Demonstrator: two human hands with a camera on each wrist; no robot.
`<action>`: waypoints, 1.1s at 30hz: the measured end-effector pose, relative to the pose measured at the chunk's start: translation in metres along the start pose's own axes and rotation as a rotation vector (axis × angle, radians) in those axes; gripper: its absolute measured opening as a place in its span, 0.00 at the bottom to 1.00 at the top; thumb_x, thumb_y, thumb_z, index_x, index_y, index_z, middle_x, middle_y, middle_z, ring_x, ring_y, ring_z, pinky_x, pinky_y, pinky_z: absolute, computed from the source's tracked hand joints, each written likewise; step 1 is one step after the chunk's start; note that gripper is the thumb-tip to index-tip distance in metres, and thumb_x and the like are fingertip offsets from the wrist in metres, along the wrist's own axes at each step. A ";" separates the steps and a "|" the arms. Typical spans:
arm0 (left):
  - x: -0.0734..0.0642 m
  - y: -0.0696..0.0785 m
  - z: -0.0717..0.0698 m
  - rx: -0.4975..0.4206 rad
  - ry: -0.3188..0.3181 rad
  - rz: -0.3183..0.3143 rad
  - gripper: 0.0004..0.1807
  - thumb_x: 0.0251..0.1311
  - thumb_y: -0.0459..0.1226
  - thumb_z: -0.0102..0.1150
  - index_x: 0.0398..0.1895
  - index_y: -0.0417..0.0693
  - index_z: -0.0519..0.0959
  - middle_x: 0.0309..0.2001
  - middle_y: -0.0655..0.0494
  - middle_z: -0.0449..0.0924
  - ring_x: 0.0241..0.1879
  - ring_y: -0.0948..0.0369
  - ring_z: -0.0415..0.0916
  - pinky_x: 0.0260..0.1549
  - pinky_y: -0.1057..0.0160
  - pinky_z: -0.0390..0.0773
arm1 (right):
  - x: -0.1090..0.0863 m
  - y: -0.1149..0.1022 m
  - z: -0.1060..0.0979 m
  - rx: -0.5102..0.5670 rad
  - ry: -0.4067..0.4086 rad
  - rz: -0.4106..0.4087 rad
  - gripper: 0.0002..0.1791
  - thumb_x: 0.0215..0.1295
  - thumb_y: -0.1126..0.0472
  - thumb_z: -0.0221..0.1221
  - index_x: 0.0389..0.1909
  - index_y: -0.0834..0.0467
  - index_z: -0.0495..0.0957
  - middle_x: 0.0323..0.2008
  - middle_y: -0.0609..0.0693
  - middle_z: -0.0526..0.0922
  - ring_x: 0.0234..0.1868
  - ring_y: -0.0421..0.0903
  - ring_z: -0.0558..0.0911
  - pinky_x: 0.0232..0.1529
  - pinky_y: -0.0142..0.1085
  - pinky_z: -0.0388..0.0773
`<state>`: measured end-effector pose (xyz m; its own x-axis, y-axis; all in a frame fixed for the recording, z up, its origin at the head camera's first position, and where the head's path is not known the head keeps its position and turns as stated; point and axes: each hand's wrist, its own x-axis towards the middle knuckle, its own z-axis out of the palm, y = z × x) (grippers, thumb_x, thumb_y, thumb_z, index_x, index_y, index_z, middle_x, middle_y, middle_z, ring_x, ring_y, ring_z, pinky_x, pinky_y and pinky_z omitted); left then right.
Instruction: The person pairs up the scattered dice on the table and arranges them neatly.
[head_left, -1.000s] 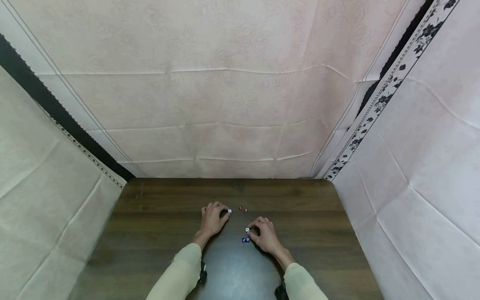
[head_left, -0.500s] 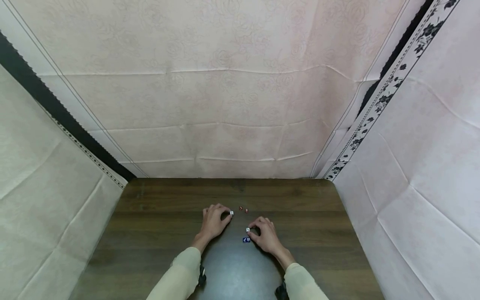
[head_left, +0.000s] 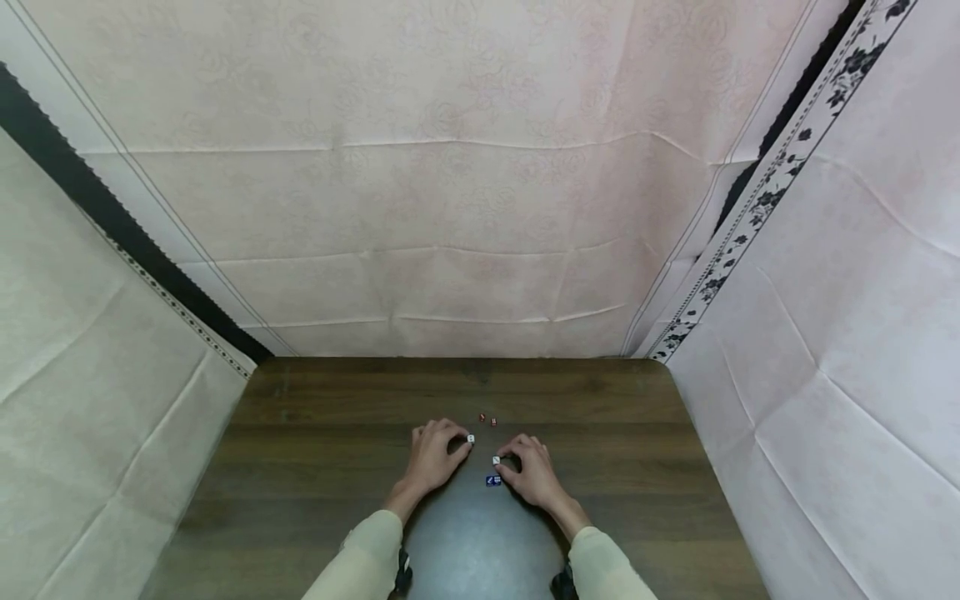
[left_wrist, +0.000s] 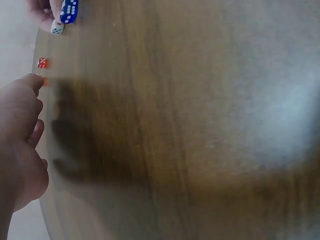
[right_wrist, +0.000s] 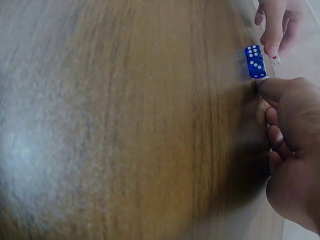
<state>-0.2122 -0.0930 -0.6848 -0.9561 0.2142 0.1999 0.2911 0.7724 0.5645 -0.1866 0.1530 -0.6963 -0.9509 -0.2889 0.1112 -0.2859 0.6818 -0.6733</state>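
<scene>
My left hand (head_left: 434, 457) pinches a white die (head_left: 471, 438) between thumb and index finger, a little above the middle of the tabletop. Across from it, my right hand (head_left: 531, 472) has thumb and index finger at another white die (head_left: 496, 460), pinching it. Just nearer than that die, two blue dice (head_left: 492, 481) lie side by side; the right wrist view shows these blue dice (right_wrist: 256, 62) close by my right thumb. Beyond both hands sit two small red dice, one red die (head_left: 482, 417) left of the other red die (head_left: 493, 422).
The brown wooden table (head_left: 315, 433) has rounded far corners. Pale cloth (head_left: 480, 208) hangs behind it, with more cloth (head_left: 840, 350) at the right and left sides. A bright glare lies on the wood between the forearms.
My left hand has moved right and nearer, bringing its white die toward the one at my right hand. The right hand and the blue and red dice have stayed in place.
</scene>
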 end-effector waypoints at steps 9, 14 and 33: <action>-0.014 0.008 0.009 -0.013 0.009 0.058 0.07 0.71 0.43 0.78 0.48 0.57 0.94 0.49 0.57 0.92 0.51 0.54 0.83 0.59 0.37 0.73 | 0.001 0.001 0.000 -0.021 0.003 -0.006 0.07 0.75 0.56 0.75 0.50 0.47 0.92 0.49 0.42 0.85 0.52 0.44 0.80 0.60 0.49 0.73; -0.019 0.011 0.014 -0.018 -0.008 0.079 0.07 0.71 0.44 0.79 0.48 0.57 0.94 0.49 0.57 0.91 0.52 0.55 0.83 0.61 0.37 0.72 | 0.001 0.000 0.000 -0.017 -0.005 0.002 0.07 0.76 0.56 0.75 0.51 0.46 0.92 0.49 0.43 0.85 0.53 0.45 0.80 0.61 0.51 0.73; -0.024 0.015 0.025 0.027 0.020 0.158 0.07 0.69 0.43 0.80 0.46 0.56 0.94 0.47 0.59 0.91 0.50 0.56 0.82 0.57 0.40 0.71 | 0.002 0.000 0.001 -0.009 -0.001 -0.001 0.07 0.75 0.57 0.75 0.50 0.48 0.92 0.49 0.44 0.86 0.52 0.45 0.80 0.60 0.50 0.72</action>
<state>-0.1859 -0.0712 -0.7011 -0.8976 0.3228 0.3002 0.4365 0.7457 0.5033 -0.1882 0.1524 -0.6970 -0.9505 -0.2902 0.1115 -0.2881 0.6872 -0.6669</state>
